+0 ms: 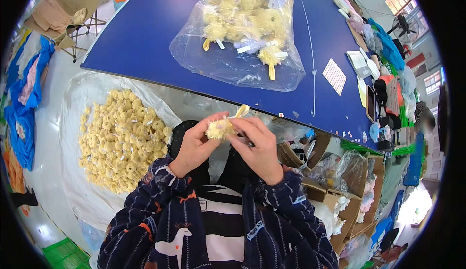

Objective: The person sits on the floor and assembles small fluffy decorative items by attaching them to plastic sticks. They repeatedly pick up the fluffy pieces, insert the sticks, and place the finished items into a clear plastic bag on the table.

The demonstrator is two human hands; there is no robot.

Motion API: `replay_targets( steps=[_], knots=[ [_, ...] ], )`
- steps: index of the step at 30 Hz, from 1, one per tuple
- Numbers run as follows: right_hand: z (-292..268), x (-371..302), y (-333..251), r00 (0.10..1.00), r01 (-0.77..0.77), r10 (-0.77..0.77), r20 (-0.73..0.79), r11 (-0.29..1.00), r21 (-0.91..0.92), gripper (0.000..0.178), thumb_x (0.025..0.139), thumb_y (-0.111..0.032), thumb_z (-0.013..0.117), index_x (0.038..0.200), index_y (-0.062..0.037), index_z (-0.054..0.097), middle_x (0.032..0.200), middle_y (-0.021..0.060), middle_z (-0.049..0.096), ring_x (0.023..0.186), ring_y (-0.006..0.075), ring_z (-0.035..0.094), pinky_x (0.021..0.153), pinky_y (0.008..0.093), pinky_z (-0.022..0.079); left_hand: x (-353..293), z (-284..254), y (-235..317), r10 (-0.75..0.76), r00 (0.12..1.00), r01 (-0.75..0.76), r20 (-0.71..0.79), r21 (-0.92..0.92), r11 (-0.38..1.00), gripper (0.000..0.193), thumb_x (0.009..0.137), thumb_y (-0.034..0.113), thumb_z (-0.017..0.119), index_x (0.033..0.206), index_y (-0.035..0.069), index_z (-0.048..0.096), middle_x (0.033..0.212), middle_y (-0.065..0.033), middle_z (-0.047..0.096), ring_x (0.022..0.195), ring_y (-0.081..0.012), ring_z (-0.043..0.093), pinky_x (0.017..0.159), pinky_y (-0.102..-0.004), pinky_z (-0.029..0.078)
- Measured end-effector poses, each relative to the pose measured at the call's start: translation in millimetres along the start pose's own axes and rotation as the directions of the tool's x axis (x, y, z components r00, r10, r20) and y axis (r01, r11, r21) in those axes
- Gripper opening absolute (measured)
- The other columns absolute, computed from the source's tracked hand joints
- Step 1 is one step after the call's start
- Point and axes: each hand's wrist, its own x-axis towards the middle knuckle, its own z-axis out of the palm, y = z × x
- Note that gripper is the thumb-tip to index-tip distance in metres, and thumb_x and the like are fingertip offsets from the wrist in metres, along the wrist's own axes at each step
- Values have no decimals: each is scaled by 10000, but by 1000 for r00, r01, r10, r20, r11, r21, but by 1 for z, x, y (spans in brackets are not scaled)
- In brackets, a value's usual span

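Note:
Between my two hands, over my lap, is a small fluffy pale-yellow plush piece [219, 129] with a yellow ribbon loop [242, 111] sticking up from it. My left hand [196, 145] grips its left side, fingers curled round the fluff. The fingers of my right hand [257, 145] pinch it from the right, just below the loop. What lies under those fingertips is hidden. On the blue table ahead, a clear plastic bag [194, 58] holds many similar yellow plush pieces. One with a white tag and loop [272, 60] lies near the bag's mouth.
A large heap of yellow plush pieces [121, 142] lies on a white sheet [73, 181] at my left. The blue table's [141, 41] edge runs just beyond my hands. Cardboard boxes [361, 210] stand at right. A phone [371, 104] and a patterned card [334, 76] lie on the table.

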Motion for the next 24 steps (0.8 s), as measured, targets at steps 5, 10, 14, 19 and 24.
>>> replay_targets(
  steps=[5, 10, 14, 19, 24],
  knots=[
    [4, -4, 19, 989, -145, 143, 23, 971, 188, 103, 824, -82, 623, 892, -20, 575, 752, 1, 544, 607, 88, 532, 512, 201, 410, -1, -1, -4, -76, 995, 81, 61, -79, 994, 419, 833, 3, 544, 1240, -24, 450, 1138, -66, 556, 1023, -111, 531, 864, -250, 434],
    [-16, 0, 25, 848, -431, 482, 221, 384, 817, 141, 882, -160, 576, 867, -21, 561, 698, -37, 524, 558, 17, 415, 487, 182, 324, -1, -1, 0, -102, 994, 105, 24, -253, 962, 394, 837, -6, 536, 1224, -21, 460, 1129, -67, 563, 1006, -111, 543, 858, -252, 441],
    [-17, -2, 7, 814, -579, 433, 387, 662, 477, 138, 855, -145, 605, 894, -13, 604, 733, -47, 550, 632, 18, 432, 580, 178, 357, 0, -7, -4, -39, 999, 36, -17, -128, 991, 380, 846, -17, 521, 1219, -16, 454, 1116, -75, 569, 1024, -135, 551, 876, -269, 446],
    [-11, -8, 6, 844, -279, 245, 477, 960, -1, 284, 774, -170, 691, 969, 17, 602, 715, 68, 569, 633, 91, 516, 588, 244, 432, 1, -18, -10, -233, 969, 134, -82, -618, 775, 406, 847, -30, 522, 1235, 6, 406, 1151, -119, 544, 1047, -179, 549, 892, -308, 456],
    [5, -3, 14, 959, -284, 273, 80, 936, 208, 296, 751, -87, 694, 1002, 15, 577, 860, 111, 584, 716, 125, 548, 614, 259, 451, -1, -10, -9, -224, 974, 152, -21, -673, 724, 442, 821, -60, 537, 1234, 10, 396, 1091, -92, 551, 1018, -167, 551, 866, -292, 466]
  ],
)
